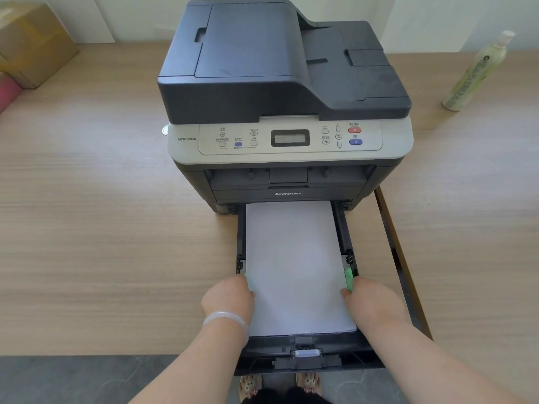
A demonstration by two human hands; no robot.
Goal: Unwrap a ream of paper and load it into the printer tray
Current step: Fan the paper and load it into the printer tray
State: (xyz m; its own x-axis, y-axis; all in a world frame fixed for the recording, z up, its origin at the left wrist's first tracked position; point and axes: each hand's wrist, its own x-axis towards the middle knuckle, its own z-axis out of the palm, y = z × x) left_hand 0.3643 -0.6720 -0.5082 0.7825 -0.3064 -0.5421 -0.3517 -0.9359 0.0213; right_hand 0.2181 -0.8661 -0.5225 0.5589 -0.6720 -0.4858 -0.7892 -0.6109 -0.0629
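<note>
Pale wood-grain covers the table (102, 228) under your arms, and the printer (285, 112) sits beyond your fingers with its paper tray (344, 361) pulled out toward you. Between your hands a white stack of paper (294, 266) lies flat in that tray. Your left hand (229, 297) rests at the stack's left edge, thumb on the sheet; the other fingers curl out of sight, so you cannot tell how wide they are. Your right hand (372, 303) mirrors it at the right edge, its fingertips touching the green side guide (348, 279); their spread is hidden too. Well right of those fingers, a pale green bottle (475, 71) stands near the wall.
</note>
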